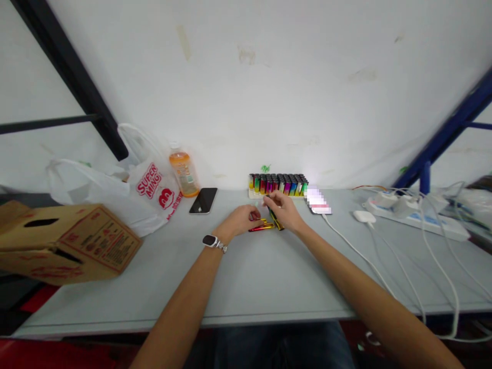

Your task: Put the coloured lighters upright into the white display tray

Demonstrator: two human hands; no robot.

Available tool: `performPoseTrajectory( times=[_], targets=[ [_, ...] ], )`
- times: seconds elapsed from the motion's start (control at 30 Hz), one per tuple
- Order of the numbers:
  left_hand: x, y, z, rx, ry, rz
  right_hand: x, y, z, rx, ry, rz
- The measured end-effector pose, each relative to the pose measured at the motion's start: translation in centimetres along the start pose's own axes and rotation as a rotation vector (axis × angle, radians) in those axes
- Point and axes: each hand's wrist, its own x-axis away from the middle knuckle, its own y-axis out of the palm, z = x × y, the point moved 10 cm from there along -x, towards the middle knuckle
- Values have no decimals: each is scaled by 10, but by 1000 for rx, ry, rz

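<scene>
Shiny metallic-coloured lighters (262, 227), red and gold, lie on the grey table between my hands. My left hand (243, 219) is curled over them from the left, its fingertips bent inward; what lies inside the fingers is partly hidden. My right hand (283, 207) is closed in a pinch on a dark and yellow lighter (275, 218), which slants down from its fingers toward the loose ones. Just behind my hands, a pale tray (253, 195) holds rows of upright, multicoloured lighters (279, 183) with black tops against the wall.
A black phone (203, 200), an orange bottle (183, 171), a white plastic bag (154, 189) and a cardboard box (69, 243) stand left. Rightward are a charging phone (318, 200), a white charger (364, 217), a power strip (418, 218) and trailing white cables.
</scene>
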Motion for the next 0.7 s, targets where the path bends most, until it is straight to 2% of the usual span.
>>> performPoseTrajectory(
  times=[0.1, 0.3, 0.5, 0.7],
  targets=[
    [1, 1, -3, -4, -18, -9, -23, 2, -16, 252, -141, -13],
    [-1, 4, -11, 28, -23, 10, -85, 28, -27, 533, -274, -179],
    [1, 5, -19, 2, -55, -7, -123, 49, -11, 949, -308, -221],
    [4, -1, -12, 36, -22, 19, -134, 60, 6, 981, -284, -267]
  ],
)
